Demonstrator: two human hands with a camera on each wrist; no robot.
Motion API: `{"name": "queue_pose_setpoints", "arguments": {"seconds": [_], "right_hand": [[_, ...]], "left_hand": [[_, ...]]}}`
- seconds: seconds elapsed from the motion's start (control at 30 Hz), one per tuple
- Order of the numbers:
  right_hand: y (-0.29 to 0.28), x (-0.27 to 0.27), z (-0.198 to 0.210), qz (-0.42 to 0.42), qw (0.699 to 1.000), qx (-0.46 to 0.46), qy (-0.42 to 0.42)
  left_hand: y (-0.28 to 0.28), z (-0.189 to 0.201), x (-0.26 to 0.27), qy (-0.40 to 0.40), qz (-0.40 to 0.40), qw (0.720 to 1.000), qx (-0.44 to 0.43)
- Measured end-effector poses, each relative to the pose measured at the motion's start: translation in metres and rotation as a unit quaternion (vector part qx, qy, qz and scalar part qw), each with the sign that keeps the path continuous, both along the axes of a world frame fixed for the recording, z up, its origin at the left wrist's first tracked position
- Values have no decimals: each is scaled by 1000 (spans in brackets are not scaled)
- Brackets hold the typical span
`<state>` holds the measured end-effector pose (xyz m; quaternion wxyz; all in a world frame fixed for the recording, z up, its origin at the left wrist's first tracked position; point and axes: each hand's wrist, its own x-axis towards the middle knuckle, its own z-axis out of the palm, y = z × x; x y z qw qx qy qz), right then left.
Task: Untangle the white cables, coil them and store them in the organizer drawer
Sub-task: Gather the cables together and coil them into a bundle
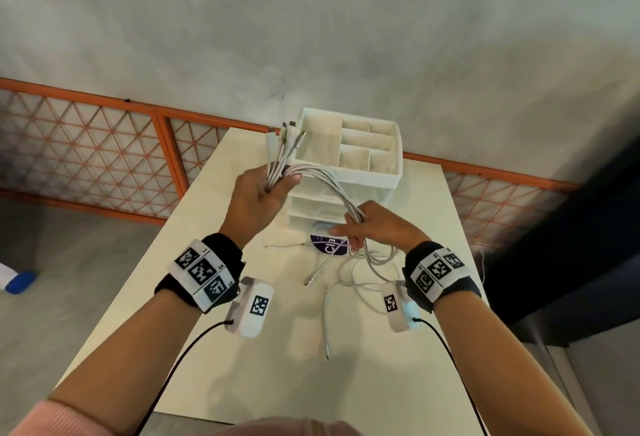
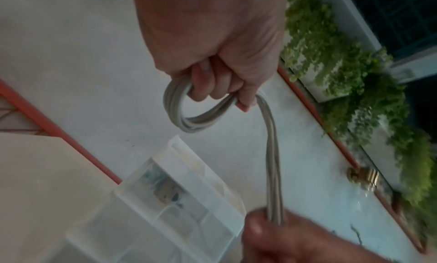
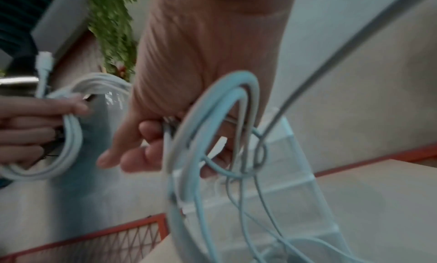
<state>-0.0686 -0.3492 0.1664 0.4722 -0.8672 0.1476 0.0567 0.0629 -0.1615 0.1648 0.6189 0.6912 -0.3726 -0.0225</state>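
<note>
Several white cables [image 1: 332, 189] run as one bundle between my two hands above the table. My left hand [image 1: 265, 193] grips one end, and the plugs [image 1: 285, 135] stick up past its fingers. In the left wrist view the bundle forms a small loop [image 2: 187, 115] around the left fingers [image 2: 212, 82]. My right hand [image 1: 367, 227] grips the bundle lower down, in front of the white organizer [image 1: 349, 161]. Loops of cable [image 3: 212, 136] hang round the right fingers. Loose cable tails [image 1: 349, 272] trail on the table below.
The organizer's open top tray [image 1: 367, 144] has several compartments, with closed clear drawers [image 1: 311, 207] beneath. A round purple label [image 1: 329, 245] lies at its foot. The cream table [image 1: 242, 366] ends at an orange lattice railing [image 1: 104, 144]; green plants [image 2: 354, 80] lie beyond.
</note>
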Motion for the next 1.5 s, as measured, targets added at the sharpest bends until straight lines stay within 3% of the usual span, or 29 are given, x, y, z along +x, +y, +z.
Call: {"name": "queue_pose_setpoints", "arguments": {"seconds": [0.13, 0.27, 0.37, 0.53, 0.67, 0.9, 1.0, 1.17, 1.33, 1.5], "right_hand": [[-16, 1, -6, 6, 994, -84, 68], [-24, 3, 7, 63, 978, -139, 140], [-21, 0, 13, 76, 980, -84, 164], [-28, -8, 2, -11, 996, 15, 88], [-32, -20, -14, -65, 996, -2, 54], [-29, -36, -59, -54, 998, -12, 13], [-30, -43, -66, -33, 999, 31, -24], [-29, -39, -59, -67, 988, 108, -85], [-30, -24, -48, -112, 984, 87, -111], [-33, -12, -47, -192, 968, -53, -155]], "left_hand": [[2, -5, 1, 8, 43, 999, -27], [6, -9, 5, 17, 86, 996, -34], [7, -1, 7, 0, 102, 995, -20], [7, 0, 15, 20, 142, 990, -8], [10, -1, 19, 35, 174, 984, -18], [9, -1, 24, 26, 191, 981, -8], [10, 0, 25, 33, 205, 978, 2], [7, 5, 16, 38, 212, 976, 25], [6, -2, 22, 22, 204, 976, 66], [5, -22, 20, 17, 185, 974, 129]]}}
